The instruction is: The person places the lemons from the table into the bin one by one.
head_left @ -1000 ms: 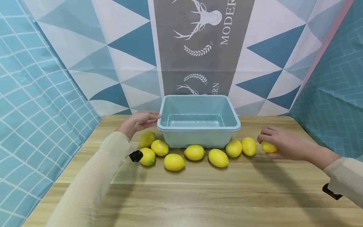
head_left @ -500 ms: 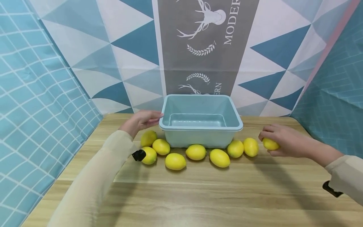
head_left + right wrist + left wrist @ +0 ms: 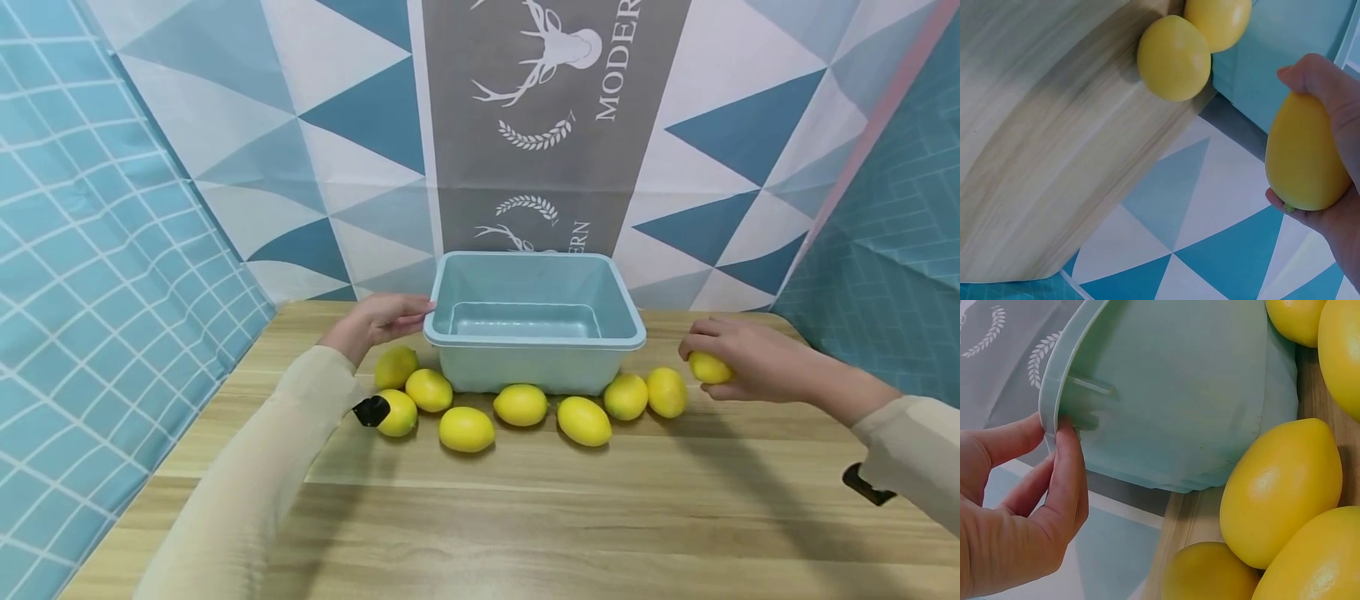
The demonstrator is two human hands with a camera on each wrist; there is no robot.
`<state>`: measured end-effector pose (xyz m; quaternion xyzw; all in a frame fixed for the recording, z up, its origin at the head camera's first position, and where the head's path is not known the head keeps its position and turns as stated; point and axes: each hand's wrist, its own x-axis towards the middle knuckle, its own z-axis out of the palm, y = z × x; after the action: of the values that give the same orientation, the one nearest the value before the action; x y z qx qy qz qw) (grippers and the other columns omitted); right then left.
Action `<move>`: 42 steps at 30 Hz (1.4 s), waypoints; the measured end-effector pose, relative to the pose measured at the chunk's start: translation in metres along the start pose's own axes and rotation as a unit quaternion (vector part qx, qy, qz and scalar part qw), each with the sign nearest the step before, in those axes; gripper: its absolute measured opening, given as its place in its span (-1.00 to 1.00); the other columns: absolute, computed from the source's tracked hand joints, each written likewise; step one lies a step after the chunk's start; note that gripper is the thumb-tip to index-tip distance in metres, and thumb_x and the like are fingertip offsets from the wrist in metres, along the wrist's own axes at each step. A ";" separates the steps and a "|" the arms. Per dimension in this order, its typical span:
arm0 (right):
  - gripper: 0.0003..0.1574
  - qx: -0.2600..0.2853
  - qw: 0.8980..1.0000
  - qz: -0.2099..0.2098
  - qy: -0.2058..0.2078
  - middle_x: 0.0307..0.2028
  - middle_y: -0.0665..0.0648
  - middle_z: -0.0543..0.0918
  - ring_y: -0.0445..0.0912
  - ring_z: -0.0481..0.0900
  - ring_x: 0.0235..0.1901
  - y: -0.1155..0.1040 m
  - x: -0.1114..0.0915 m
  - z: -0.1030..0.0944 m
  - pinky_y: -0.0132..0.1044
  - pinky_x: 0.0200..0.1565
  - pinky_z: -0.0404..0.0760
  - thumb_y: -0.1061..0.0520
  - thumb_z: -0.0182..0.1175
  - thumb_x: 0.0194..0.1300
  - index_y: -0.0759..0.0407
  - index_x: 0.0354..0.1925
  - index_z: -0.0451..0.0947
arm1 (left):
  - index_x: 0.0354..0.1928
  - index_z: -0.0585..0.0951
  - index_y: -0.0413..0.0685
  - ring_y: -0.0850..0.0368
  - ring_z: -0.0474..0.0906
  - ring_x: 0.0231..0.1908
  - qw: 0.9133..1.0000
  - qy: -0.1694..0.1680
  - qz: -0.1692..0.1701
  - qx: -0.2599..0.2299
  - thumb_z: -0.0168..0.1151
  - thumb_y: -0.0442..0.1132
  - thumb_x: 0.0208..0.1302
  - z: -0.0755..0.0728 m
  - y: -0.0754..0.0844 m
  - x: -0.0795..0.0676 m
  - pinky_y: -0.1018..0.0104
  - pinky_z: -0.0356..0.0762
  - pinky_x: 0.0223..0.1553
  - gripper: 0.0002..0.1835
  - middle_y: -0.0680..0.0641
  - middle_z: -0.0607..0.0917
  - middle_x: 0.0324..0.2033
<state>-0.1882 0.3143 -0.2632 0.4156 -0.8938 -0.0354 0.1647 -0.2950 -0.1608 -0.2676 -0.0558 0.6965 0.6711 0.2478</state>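
A pale blue plastic tub stands at the back of the table, its inside bare. My left hand pinches the tub's left rim between thumb and fingers, as the left wrist view shows closely. To the right of the tub, my right hand grips a yellow lemon, raised above the table. In the right wrist view the held lemon has a small green stem end, and part of it is covered by the palm. Another lemon lies just left of that hand.
Several lemons lie along the tub's front and left side, including one in the middle and one nearer the front. The wooden table reaches back to a patterned cloth. Blue cloths hang at both sides.
My right hand has lifted the lemon slightly higher. The left hand keeps its hold on the tub's rim. The whole view has shifted a little.
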 end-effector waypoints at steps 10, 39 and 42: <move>-0.37 -0.004 1.000 -0.001 0.013 -0.29 -0.14 0.54 -0.28 0.39 -0.33 0.005 0.006 -0.013 -0.42 -0.41 0.56 0.14 0.61 -0.39 -0.08 -0.24 0.56 | 0.37 0.28 -0.28 0.32 0.67 -0.33 0.999 0.011 0.015 0.026 0.12 -0.30 0.37 0.003 0.002 0.000 0.51 0.68 -0.20 -0.44 -0.11 0.56 0.08; -0.40 -0.007 1.000 0.028 0.002 -0.29 -0.08 0.57 -0.21 0.42 -0.31 0.011 0.021 -0.018 -0.32 -0.35 0.58 0.16 0.60 -0.34 -0.04 -0.24 0.56 | 0.36 0.30 -0.28 0.32 0.67 -0.40 0.999 0.014 0.019 0.034 0.13 -0.33 0.35 0.005 -0.001 0.000 0.46 0.70 -0.21 -0.44 0.00 0.60 -0.19; -0.39 -0.007 0.999 0.033 -0.001 -0.29 -0.07 0.57 -0.20 0.43 -0.30 0.012 0.023 -0.020 -0.29 -0.33 0.60 0.16 0.61 -0.35 -0.03 -0.24 0.57 | 0.37 0.29 -0.29 0.32 0.67 -0.40 0.999 0.013 0.019 0.034 0.14 -0.33 0.35 0.005 -0.001 -0.002 0.46 0.70 -0.21 -0.43 0.02 0.61 -0.23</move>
<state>-0.2041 0.3059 -0.2354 0.3850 -0.9068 -0.0365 0.1680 -0.2910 -0.1564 -0.2677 -0.0427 0.7229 0.6508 0.2282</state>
